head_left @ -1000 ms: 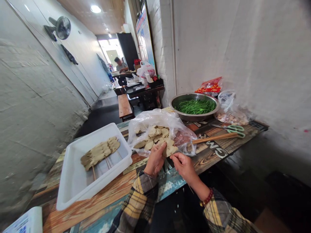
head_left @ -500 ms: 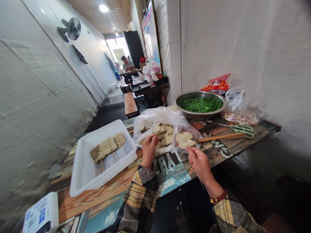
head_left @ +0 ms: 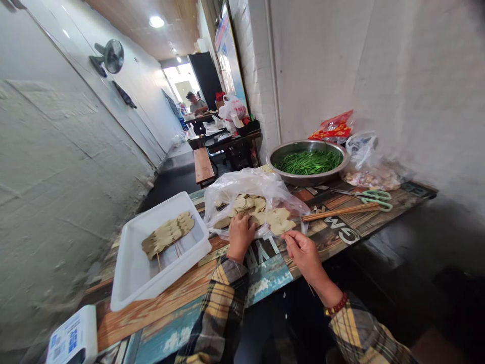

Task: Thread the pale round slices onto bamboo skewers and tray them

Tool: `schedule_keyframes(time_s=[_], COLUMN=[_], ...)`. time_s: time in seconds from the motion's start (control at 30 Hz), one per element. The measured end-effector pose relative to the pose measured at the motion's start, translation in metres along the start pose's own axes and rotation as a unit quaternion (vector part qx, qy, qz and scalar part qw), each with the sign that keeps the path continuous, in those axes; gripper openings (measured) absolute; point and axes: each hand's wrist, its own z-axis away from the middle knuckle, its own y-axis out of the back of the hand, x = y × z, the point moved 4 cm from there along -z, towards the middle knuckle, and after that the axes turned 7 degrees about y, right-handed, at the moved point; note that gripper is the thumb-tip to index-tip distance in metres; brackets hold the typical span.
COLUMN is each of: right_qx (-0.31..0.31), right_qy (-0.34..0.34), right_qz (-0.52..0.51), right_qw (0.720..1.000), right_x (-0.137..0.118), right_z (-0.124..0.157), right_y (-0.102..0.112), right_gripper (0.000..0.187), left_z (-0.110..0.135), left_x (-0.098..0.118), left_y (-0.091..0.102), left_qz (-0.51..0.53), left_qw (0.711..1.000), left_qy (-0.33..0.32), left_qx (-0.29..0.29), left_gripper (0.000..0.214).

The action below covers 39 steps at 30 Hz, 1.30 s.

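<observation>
My left hand [head_left: 240,236] reaches into a clear plastic bag [head_left: 250,189] of pale round food slices [head_left: 246,205], fingers curled over a slice at the bag's mouth. My right hand [head_left: 302,250] is pinched on a thin bamboo skewer that carries several threaded slices [head_left: 280,221] and runs back under my wrist. Both sleeves are yellow plaid, and a red bead bracelet [head_left: 335,305] circles my right wrist. A white plastic tray [head_left: 132,275] to the left holds filled skewers [head_left: 168,233].
A steel bowl of green chives [head_left: 307,162] stands behind the bag, with plastic bags [head_left: 366,167] beside it. Green-handled scissors [head_left: 369,197] and a bundle of bamboo sticks [head_left: 341,212] lie on the painted wooden table [head_left: 265,275]. A white box [head_left: 70,336] sits near left. A person sits far down the corridor.
My left hand has gone deeper into the bag onto a slice. My right hand with the loaded skewer has drawn slightly closer to the bag. The camera view has shifted.
</observation>
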Motion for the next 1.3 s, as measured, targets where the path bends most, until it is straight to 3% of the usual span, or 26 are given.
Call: schedule_keyframes(time_s=[0.1, 0.5, 0.93, 1.1, 1.2, 1.3], right_qx=[0.0, -0.001, -0.004, -0.006, -0.004, -0.001], right_qy=[0.005, 0.023, 0.023, 0.024, 0.022, 0.021], right_qz=[0.008, 0.037, 0.045, 0.046, 0.046, 0.047], right_qw=[1.0, 0.999, 0.999, 0.999, 0.999, 0.999], right_x=[0.002, 0.005, 0.008, 0.008, 0.006, 0.004], right_z=[-0.001, 0.0, 0.0, 0.0, 0.0, 0.001], right_y=[0.0, 0.0, -0.001, -0.001, -0.001, -0.001], right_gripper=[0.035, 0.032, 0.032, 0.033, 0.033, 0.033], left_z=[-0.002, -0.003, 0.004, 0.005, 0.006, 0.004], left_x=[-0.001, -0.002, -0.001, 0.004, 0.007, 0.007], left_y=[-0.001, 0.003, 0.004, 0.006, 0.009, 0.012], left_qz=[-0.022, 0.054, -0.035, -0.003, 0.026, 0.129], left_qw=[1.0, 0.998, 0.999, 1.0, 0.998, 0.991], left_qy=[0.004, 0.024, 0.008, -0.011, -0.04, -0.028], left_qx=[-0.002, -0.001, -0.009, 0.007, 0.034, 0.027], left_gripper=[0.02, 0.009, 0.017, 0.001, 0.005, 0.006])
